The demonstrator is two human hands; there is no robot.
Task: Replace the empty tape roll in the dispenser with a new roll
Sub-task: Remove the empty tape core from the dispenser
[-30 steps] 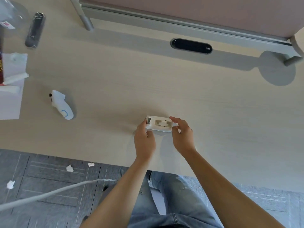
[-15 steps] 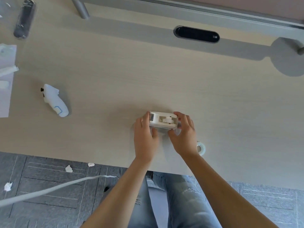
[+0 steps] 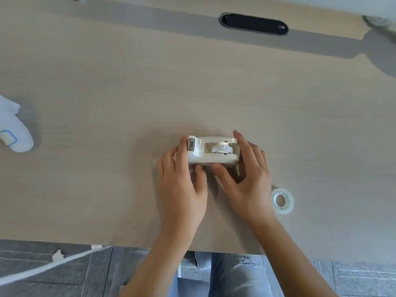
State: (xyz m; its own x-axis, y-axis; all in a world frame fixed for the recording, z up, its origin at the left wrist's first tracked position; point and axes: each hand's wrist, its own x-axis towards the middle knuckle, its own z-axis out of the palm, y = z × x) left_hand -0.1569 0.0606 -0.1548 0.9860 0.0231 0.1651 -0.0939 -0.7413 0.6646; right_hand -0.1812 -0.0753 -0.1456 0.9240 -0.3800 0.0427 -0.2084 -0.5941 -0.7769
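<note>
A white tape dispenser [image 3: 205, 160] lies on the pale wooden desk [image 3: 128, 103], its cutter end to the left. Inside its well sits a small white core [image 3: 222, 149] with no tape visible on it. My left hand [image 3: 182, 185] grips the dispenser's left end, thumb against the near side. My right hand [image 3: 246, 181] holds the right end, fingers over the far edge and thumb on the near side. A clear new tape roll [image 3: 282, 201] lies flat on the desk to the right of my right wrist.
A white handheld controller [image 3: 12, 129] lies at the left edge. A black oval cable grommet [image 3: 254, 23] sits at the back of the desk. The desk's near edge runs below my forearms, with grey floor, a white cable [image 3: 42, 266] and paper scraps beyond.
The view has moved closer and lower. The dispenser has turned so its well and core face up, both hands have closed more firmly on its ends, and the new roll has come into view.
</note>
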